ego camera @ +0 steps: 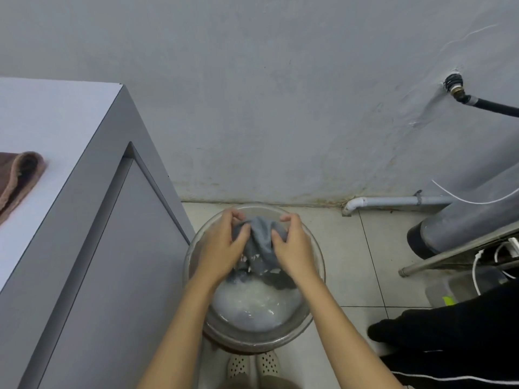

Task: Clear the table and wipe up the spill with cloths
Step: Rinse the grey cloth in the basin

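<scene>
1. Far left, a brown cloth [19,179] lies folded on the white table [56,113], partly cut off by the picture's edge.
2. The table's grey side panel [112,262] drops to the floor just left of the basin.
3. On the tiled floor [351,248] near the wall stands a clear round basin [316,279] holding cloudy, soapy water [252,301].
4. The left hand [224,245] is over the basin's far half, fingers curled round the left side of a grey cloth [259,240], thumb pressed into the fabric.
5. The grey cloth is bunched between both hands, its upper part lifted clear of the water and its lower end trailing into it.
6. The right hand [292,245] grips the cloth's right side in the same way, fingers hooked over the far edge.
7. Near the bottom, just below the basin, two pale perforated shoes [252,366] show between the forearms.
8. Right of the basin, a white pipe [393,202] runs along the foot of the wall.
9. Higher on the wall a black hose [488,105] leaves a brass fitting.
10. Far right stands a large grey cylinder [471,217], and near right a dark garment [449,332] with a white stripe.
</scene>
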### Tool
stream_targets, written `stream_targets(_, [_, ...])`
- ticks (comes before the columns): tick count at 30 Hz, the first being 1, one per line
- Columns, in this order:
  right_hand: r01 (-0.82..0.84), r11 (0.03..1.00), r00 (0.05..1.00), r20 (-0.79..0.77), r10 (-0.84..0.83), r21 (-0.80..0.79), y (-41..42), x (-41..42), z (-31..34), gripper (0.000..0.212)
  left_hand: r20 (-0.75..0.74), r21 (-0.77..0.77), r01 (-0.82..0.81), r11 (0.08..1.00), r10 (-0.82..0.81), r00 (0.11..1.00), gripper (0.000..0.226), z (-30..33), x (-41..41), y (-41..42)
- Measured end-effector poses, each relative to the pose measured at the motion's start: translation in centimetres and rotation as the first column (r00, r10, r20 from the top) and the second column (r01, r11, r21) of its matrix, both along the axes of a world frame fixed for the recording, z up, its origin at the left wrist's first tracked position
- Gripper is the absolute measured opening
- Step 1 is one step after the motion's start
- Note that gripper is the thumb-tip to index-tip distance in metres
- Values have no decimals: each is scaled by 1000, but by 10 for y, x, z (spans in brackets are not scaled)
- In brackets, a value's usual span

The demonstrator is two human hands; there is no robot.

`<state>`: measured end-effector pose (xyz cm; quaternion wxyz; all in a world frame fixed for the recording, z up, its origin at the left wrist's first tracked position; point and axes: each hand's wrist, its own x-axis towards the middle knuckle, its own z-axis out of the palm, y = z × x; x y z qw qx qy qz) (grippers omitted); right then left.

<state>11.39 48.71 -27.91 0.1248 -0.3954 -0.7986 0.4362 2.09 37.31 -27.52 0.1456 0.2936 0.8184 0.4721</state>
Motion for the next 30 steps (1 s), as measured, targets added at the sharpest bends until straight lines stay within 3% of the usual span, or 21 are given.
stream_targets(2, [-37,999,995,89,38,-11,-7,5,-23,38,-173,-224,38,974,-78,982,21,-25,2,1])
stream_targets(4, [-149,982,970,212,121,119,-14,9,-39,40,-292,-516,44,855,-224,930,32,-48,4,-1])
stream_targets(5, [-209,967,950,265,164,148,-17,11,-46,40,-275,-617,52,785,-277,920,39,-55,8,-3])
stream_targets(8, [-320,947,884,370,286,34,-24,13,-64,50,-102,-745,164,647,-354,930,57,-72,18,-9])
stream_targets(10, [-330,943,850,418,319,-48,-25,15,-71,54,-21,-805,219,551,-394,919,53,-77,20,-10])
stream_targets(12, [-276,955,852,432,297,-112,-25,16,-71,48,6,-847,228,481,-421,907,48,-76,18,-10])
stream_targets(14, [-249,967,880,404,249,-53,-22,15,-70,34,-3,-854,227,468,-441,898,40,-71,15,-7])
stream_targets(16, [-230,972,911,360,201,39,-20,12,-65,19,-60,-829,205,521,-447,893,32,-64,10,-4])
stream_targets(18, [-186,982,945,274,178,5,-15,11,-58,23,-132,-738,169,653,-386,913,27,-58,3,-4])
stream_targets(21, [-175,984,980,84,178,-44,-6,11,-31,20,17,-457,247,855,-269,963,34,-44,-1,-8])
stream_targets(23, [-158,978,985,-87,147,-136,-2,10,-8,18,105,-335,324,885,-306,946,49,-34,-1,-10])
stream_targets(27, [-205,953,920,-376,111,-221,2,4,30,15,82,-97,208,973,-200,976,25,-22,-11,-8])
stream_targets(30, [-215,934,864,-501,45,-286,3,2,47,17,112,99,147,984,-158,981,29,2,-20,-6])
